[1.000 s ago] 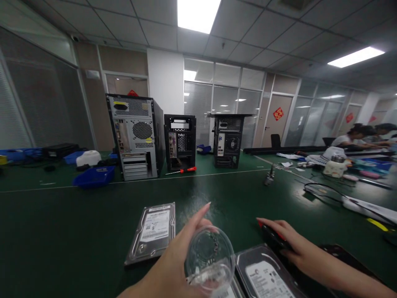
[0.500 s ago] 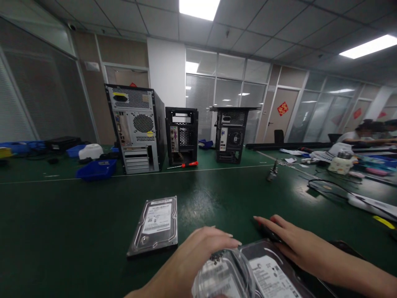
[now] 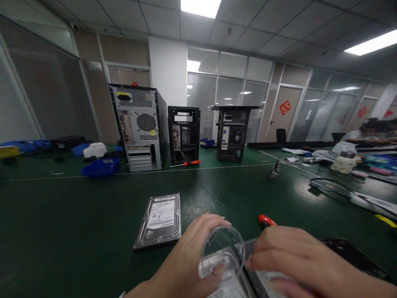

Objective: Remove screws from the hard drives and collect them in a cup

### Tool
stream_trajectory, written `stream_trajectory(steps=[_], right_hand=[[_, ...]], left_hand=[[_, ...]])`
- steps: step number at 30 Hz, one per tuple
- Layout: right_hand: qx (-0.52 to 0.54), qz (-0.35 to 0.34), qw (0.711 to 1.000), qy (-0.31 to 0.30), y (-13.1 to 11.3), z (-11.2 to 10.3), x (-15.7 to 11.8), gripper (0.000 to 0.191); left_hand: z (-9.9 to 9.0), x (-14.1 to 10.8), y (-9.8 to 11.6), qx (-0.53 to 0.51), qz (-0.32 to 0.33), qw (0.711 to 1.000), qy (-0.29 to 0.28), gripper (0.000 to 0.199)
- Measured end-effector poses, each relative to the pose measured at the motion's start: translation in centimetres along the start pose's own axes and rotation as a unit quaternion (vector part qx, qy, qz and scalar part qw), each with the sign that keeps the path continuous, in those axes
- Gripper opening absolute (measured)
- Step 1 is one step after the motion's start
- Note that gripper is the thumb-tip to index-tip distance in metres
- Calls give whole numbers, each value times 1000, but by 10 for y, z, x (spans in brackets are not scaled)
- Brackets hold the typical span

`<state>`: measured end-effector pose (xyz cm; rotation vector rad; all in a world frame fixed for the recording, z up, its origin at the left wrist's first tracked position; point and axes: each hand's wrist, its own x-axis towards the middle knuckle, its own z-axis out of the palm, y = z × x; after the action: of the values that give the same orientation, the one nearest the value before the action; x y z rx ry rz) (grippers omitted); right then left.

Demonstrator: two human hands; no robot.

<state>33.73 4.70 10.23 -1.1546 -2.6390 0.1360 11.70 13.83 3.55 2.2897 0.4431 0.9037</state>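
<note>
Item: clear plastic cup (image 3: 221, 254), round, see-through. Location: near edge of the green table (image 3: 77, 215), centre of the view, over the hard drive (image 3: 269, 281) that lies under both hands. Orientation: tipped on its side, round mouth facing far and slightly up, long axis running near to far; small dark bits show at its upper inner rim.

Left hand (image 3: 189, 260): on the left side of the cup, fingers curled over the far rim and thumb at the near side, grasping the cup.

Right hand (image 3: 291, 260): just right of the cup, palm down over the hard drive, fingertips at the cup's right edge; whether it grips anything cannot be told.

Nearby: 1 red-handled screwdriver (image 3: 266, 221), just beyond the right hand, only its red end clear. 1 second hard drive (image 3: 159, 219), flat, label up, left and farther out than the cup, apart from the hands, long axis near to far.

Far side of the table: 3 computer cases (image 3: 139, 126) standing upright with rear panels toward the camera, a second red screwdriver (image 3: 189, 163) at their foot, 1 blue tray (image 3: 101, 167) at left.

Far right: another person (image 3: 372, 132) seated at the table.
</note>
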Motion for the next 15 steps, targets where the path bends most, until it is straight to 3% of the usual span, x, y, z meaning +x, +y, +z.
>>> stream_trajectory(steps=[1, 3, 7, 15], right_hand=[[-29, -49, 998, -16, -10, 5, 8, 38], [-100, -24, 995, -18, -22, 21, 24, 37], [-92, 30, 994, -43, -22, 48, 54, 49], [-83, 34, 987, -130, -13, 47, 81, 33]], left_hand=[[1, 1, 0, 0, -15, 1000, -2, 73], [2, 2, -1, -10, -55, 998, -18, 74], [4, 4, -7, -31, -94, 995, -26, 70], [2, 2, -18, -24, -79, 996, -14, 72]])
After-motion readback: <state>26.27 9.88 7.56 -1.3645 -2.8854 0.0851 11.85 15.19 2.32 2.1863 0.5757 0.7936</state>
